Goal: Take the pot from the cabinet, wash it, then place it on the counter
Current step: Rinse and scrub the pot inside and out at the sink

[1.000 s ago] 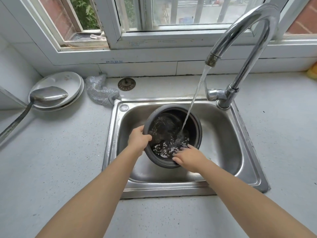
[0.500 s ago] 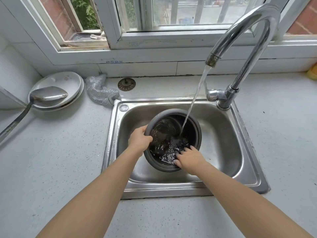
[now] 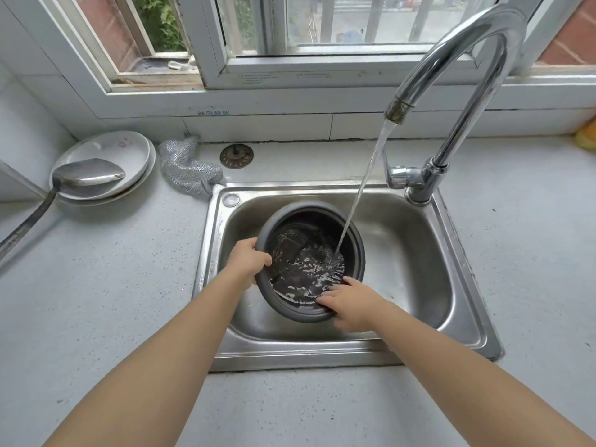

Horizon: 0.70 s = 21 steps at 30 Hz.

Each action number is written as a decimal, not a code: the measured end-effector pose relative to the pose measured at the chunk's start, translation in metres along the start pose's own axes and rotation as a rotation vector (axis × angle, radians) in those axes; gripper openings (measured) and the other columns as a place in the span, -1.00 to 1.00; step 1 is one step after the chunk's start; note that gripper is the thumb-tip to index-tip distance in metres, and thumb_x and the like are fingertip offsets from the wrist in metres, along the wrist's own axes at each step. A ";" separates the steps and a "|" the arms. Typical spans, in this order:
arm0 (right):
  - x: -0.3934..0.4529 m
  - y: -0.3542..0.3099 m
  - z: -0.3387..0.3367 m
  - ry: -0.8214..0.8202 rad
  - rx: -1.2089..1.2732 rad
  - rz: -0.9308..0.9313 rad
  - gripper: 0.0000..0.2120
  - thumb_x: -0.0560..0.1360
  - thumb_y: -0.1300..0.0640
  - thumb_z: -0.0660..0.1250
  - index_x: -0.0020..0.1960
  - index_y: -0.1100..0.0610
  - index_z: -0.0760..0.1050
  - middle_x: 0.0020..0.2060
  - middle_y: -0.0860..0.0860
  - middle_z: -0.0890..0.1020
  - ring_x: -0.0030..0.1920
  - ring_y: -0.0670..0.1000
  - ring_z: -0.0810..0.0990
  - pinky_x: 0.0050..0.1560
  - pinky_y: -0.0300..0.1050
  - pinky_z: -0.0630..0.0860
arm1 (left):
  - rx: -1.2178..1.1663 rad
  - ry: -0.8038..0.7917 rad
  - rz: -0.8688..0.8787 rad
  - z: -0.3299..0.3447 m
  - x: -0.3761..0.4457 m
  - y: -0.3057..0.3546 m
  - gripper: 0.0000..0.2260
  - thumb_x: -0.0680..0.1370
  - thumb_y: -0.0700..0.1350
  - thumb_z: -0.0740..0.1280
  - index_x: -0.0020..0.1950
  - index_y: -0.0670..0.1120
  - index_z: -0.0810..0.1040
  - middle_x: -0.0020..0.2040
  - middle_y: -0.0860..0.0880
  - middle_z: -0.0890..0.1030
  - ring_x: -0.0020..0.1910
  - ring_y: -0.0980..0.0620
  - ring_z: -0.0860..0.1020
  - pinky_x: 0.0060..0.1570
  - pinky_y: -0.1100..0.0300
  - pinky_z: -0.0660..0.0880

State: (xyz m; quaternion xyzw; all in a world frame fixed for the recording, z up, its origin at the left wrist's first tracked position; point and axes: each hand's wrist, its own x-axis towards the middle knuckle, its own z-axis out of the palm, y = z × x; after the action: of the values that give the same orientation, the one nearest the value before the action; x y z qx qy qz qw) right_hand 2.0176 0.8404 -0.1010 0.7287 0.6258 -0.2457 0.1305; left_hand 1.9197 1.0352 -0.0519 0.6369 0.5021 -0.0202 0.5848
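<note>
A dark grey pot (image 3: 353, 240) sits tilted toward me inside the steel sink (image 3: 416, 253), partly filled with rippling water. Water runs from the chrome faucet (image 3: 451, 91) into the pot's right side. My left hand (image 3: 248, 261) grips the pot's left rim, thumb over the edge. My right hand (image 3: 350, 303) rests on the near right rim with its fingers spread and dipped into the water along the inner wall.
Stacked white plates (image 3: 106, 166) with a large metal ladle (image 3: 87, 175) lie on the counter at the left. A mesh scrubbing cloth (image 3: 187, 169) and a sink strainer (image 3: 236, 155) lie behind the sink. A yellow object (image 3: 587, 137) sits at the far right edge.
My right hand has slid along the near rim, fingers moving inside the pot. The pot shifted slightly and holds more water. My left hand keeps its grip.
</note>
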 end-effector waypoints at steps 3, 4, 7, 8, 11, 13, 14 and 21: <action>0.000 0.010 0.007 0.016 -0.129 -0.029 -0.52 0.52 0.15 0.22 0.43 0.08 0.27 0.38 0.01 0.43 0.38 0.08 0.36 0.41 -0.03 0.20 | 0.056 -0.042 -0.008 -0.003 -0.001 0.007 -0.82 0.47 -0.42 0.25 -0.07 -0.18 0.53 -0.19 -0.16 0.55 -0.17 -0.17 0.55 -0.22 -0.06 0.57; 0.000 0.011 0.009 0.012 -0.140 -0.029 -0.52 0.54 0.18 0.21 0.45 0.07 0.25 0.39 0.01 0.42 0.41 0.07 0.33 0.42 -0.04 0.18 | 0.069 -0.050 -0.012 -0.003 -0.001 0.008 -0.82 0.47 -0.43 0.25 -0.10 -0.17 0.51 -0.21 -0.15 0.54 -0.21 -0.16 0.54 -0.27 0.01 0.54; 0.003 0.007 0.015 -0.028 -0.158 -0.008 -0.52 0.58 0.23 0.16 0.48 0.07 0.19 0.42 0.02 0.38 0.45 0.06 0.28 0.44 -0.03 0.13 | 0.128 -0.052 -0.009 -0.001 0.003 0.006 -0.84 0.47 -0.39 0.27 -0.10 -0.15 0.52 -0.17 -0.16 0.57 -0.16 -0.18 0.57 -0.20 -0.02 0.57; 0.004 0.004 0.017 -0.025 -0.163 -0.008 -0.52 0.57 0.23 0.17 0.47 0.08 0.20 0.41 0.03 0.39 0.43 0.07 0.30 0.42 -0.03 0.15 | 0.164 -0.042 0.009 0.001 0.005 0.005 -0.86 0.47 -0.35 0.29 -0.10 -0.13 0.54 -0.15 -0.16 0.59 -0.12 -0.19 0.60 -0.12 -0.06 0.60; 0.003 0.001 0.018 -0.026 -0.123 0.008 -0.52 0.57 0.24 0.18 0.47 0.10 0.20 0.41 0.03 0.39 0.41 0.06 0.33 0.40 -0.06 0.17 | 0.271 0.001 0.081 0.007 0.007 0.006 -0.90 0.46 -0.22 0.31 -0.19 -0.03 0.55 -0.19 -0.10 0.63 -0.08 -0.19 0.64 -0.04 -0.10 0.61; 0.005 0.002 0.018 -0.027 -0.040 0.029 -0.56 0.56 0.21 0.20 0.42 0.11 0.26 0.37 0.03 0.44 0.37 0.07 0.38 0.35 -0.08 0.23 | 0.291 0.038 0.135 0.013 0.004 0.008 -0.90 0.46 -0.20 0.30 -0.14 -0.02 0.57 -0.21 -0.04 0.63 -0.08 -0.15 0.64 -0.02 -0.07 0.60; 0.006 0.003 0.018 -0.027 0.004 0.042 -0.61 0.55 0.20 0.22 0.37 0.11 0.31 0.31 0.05 0.49 0.32 0.09 0.43 0.30 -0.07 0.27 | 0.291 0.061 0.167 0.017 0.002 0.008 -0.85 0.45 -0.22 0.29 -0.08 -0.01 0.58 -0.18 -0.02 0.63 -0.07 -0.13 0.63 -0.01 -0.04 0.59; 0.009 0.000 0.016 -0.075 0.085 0.085 -0.60 0.56 0.13 0.22 0.39 0.10 0.31 0.32 0.05 0.48 0.33 0.09 0.42 0.40 -0.01 0.20 | -0.053 0.115 0.161 0.040 -0.016 -0.030 -0.57 0.41 -0.33 0.30 0.22 0.02 0.48 -0.04 0.03 0.61 -0.02 -0.03 0.58 0.06 0.02 0.54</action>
State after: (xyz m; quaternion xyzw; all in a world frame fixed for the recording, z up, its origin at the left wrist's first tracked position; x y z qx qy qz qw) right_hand 2.0156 0.8399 -0.1192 0.7498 0.5778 -0.2936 0.1329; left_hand 1.9141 0.9889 -0.0768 0.6595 0.4824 0.0767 0.5714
